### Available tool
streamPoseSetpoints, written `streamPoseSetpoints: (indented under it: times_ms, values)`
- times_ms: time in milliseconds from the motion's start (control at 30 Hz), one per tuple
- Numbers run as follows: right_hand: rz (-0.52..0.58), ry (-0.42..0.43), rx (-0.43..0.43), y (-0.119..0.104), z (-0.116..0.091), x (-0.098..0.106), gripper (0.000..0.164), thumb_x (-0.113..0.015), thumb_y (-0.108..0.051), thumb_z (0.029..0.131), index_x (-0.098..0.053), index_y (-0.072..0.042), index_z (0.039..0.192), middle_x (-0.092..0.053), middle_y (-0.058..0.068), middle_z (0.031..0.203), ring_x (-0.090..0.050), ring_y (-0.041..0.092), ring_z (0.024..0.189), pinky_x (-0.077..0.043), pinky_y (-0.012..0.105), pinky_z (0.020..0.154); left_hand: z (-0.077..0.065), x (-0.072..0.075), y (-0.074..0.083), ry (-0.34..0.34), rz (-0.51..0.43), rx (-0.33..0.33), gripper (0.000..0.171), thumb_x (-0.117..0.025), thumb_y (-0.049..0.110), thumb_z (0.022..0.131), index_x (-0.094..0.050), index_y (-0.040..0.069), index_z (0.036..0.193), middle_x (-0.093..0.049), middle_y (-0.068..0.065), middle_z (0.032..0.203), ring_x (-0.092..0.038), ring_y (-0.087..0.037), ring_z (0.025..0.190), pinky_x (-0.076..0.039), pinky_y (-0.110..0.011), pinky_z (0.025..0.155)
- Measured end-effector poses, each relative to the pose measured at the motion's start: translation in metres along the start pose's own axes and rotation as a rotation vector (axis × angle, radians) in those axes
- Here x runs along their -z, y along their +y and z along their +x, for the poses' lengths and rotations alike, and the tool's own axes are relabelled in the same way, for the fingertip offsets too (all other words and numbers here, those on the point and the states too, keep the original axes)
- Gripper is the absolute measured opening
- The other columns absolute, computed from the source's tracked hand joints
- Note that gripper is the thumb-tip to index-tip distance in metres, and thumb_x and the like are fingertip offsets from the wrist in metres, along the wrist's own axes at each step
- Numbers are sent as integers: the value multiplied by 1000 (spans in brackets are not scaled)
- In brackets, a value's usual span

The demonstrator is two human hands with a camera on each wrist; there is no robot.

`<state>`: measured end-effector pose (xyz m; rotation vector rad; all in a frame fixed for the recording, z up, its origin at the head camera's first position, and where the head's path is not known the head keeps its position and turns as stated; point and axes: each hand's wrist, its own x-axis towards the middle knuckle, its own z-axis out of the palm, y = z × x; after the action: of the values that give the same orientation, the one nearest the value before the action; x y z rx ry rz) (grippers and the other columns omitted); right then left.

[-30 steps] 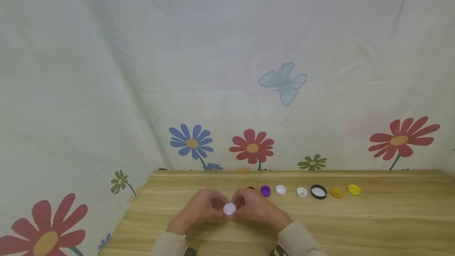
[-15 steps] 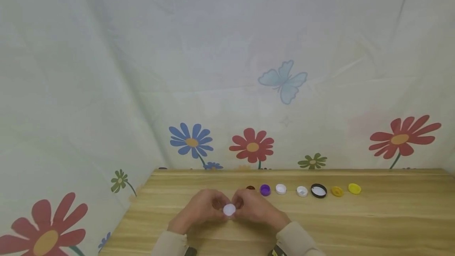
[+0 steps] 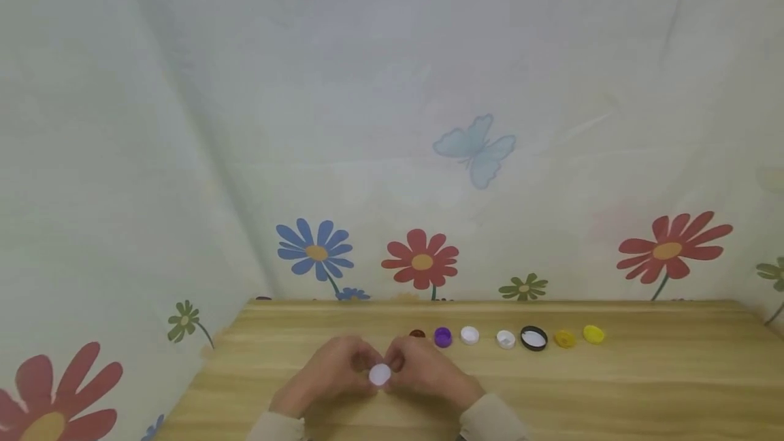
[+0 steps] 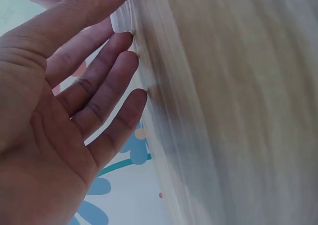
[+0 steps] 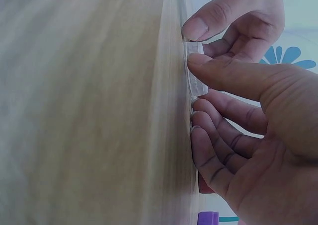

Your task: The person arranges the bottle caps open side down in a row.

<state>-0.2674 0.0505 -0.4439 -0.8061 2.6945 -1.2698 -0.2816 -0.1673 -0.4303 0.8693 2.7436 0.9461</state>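
A small white bottle cap (image 3: 380, 375) with a ridged side sits low at the tabletop between my two hands. My left hand (image 3: 335, 369) pinches it from the left with thumb and index finger. From the other side, my right hand (image 3: 425, 367) pinches it too. The cap's ridged side (image 5: 198, 83) shows in the right wrist view, between the thumbs and fingers. In the left wrist view only part of the cap (image 4: 121, 21) shows past my left hand (image 4: 64, 101), whose other fingers are spread loosely near the wood.
Behind my right hand runs a row on the wooden table (image 3: 643, 386): a brown cap (image 3: 417, 333), purple cap (image 3: 443, 337), white cap (image 3: 469, 335), another white cap (image 3: 505, 339), black ring-like lid (image 3: 534, 338), orange cap (image 3: 565, 339) and yellow cap (image 3: 593, 334). A flowered cloth (image 3: 367, 121) hangs behind.
The head view has shifted, so the whole scene sits slightly further left and lower. Both hands keep hold of the white bottle cap at about the same place on the table.
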Motion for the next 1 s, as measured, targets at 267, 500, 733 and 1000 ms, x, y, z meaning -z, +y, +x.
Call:
streamPoseSetpoints:
  times_ms: [267, 500, 733, 1000]
  values:
    - [-10, 1, 1, 0, 2, -4, 25, -91, -9, 79, -71, -9, 94, -68, -7, 85, -60, 5, 78, -54, 25, 74, -4, 3, -4, -17, -28, 40, 31, -96, 15, 76, -81, 18, 103, -72, 11, 96, -65, -16, 91, -55, -44, 86]
    - [-26, 3, 6, 3, 1, -1, 25, -91, -9, 78, -71, -10, 94, -68, -7, 84, -60, 4, 78, -53, 25, 74, -1, 2, -2, -22, -59, 37, 31, -97, 17, 76, -81, 18, 103, -73, 10, 97, -65, -18, 91, -56, -46, 87]
    - [-28, 1, 23, 2, 2, -1, 25, -91, -10, 78, -72, -11, 94, -69, -7, 85, -61, 4, 79, -54, 25, 74, -3, 3, -1, -12, -57, 23, 29, -96, 18, 77, -81, 18, 102, -75, 10, 95, -67, -18, 91, -56, -45, 86]
    - [1, -25, 15, 4, 2, -2, 24, -90, -12, 79, -73, -11, 96, -68, -7, 85, -61, 6, 79, -54, 27, 74, -3, 3, -1, -20, -71, 30, 28, -96, 21, 78, -82, 18, 101, -75, 10, 94, -66, -16, 89, -56, -41, 84]
